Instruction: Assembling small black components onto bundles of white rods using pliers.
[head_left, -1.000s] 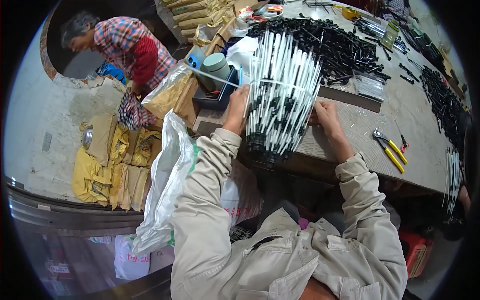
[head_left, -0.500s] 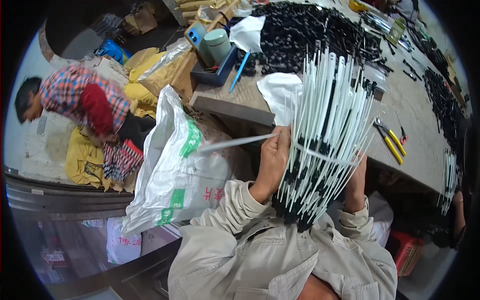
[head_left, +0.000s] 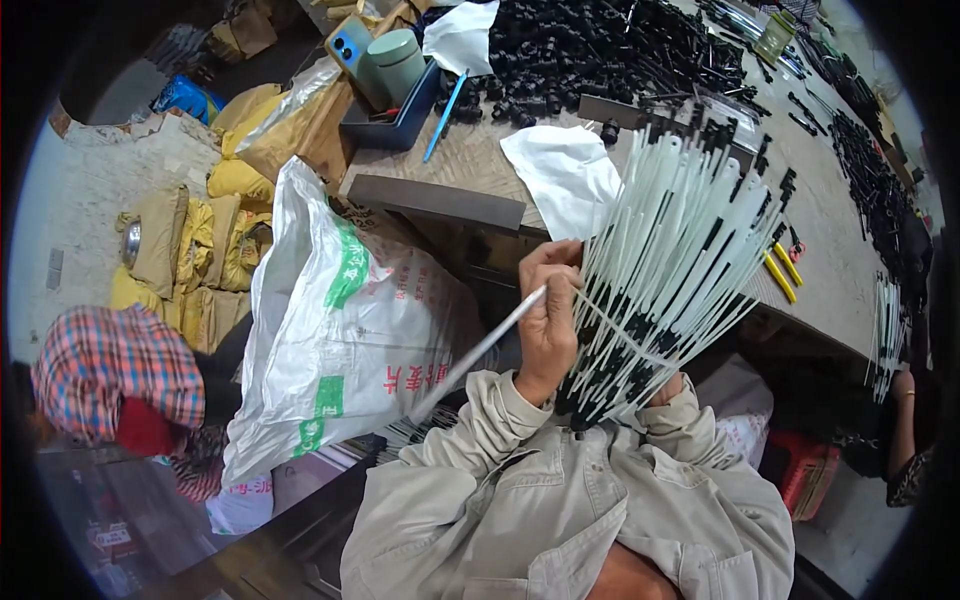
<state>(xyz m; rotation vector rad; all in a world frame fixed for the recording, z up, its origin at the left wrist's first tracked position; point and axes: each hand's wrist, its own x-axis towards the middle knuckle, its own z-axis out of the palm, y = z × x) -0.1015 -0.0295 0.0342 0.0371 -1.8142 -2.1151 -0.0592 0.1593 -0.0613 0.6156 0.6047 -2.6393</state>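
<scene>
A thick bundle of thin white and black rods with black ends stands tilted in front of my chest, fanned out at the top. A pale, narrow strap runs around its lower part. My left hand is closed at the bundle's left side, pinching the strap, whose loose tail sticks out to the lower left. Low on the bundle's right side is my right hand, mostly hidden behind the rods, so its fingers do not show.
A large white woven sack stands left of my arm. On the table lie a white cloth, yellow-handled pliers and heaped black parts. A blue tray holds a jar. A person in plaid bends at left; a co-worker's forearm shows right.
The bundle has tilted further to the right. My left hand has turned, and the strap's tail now slopes steeply down-left. The person in plaid has moved lower in the picture.
</scene>
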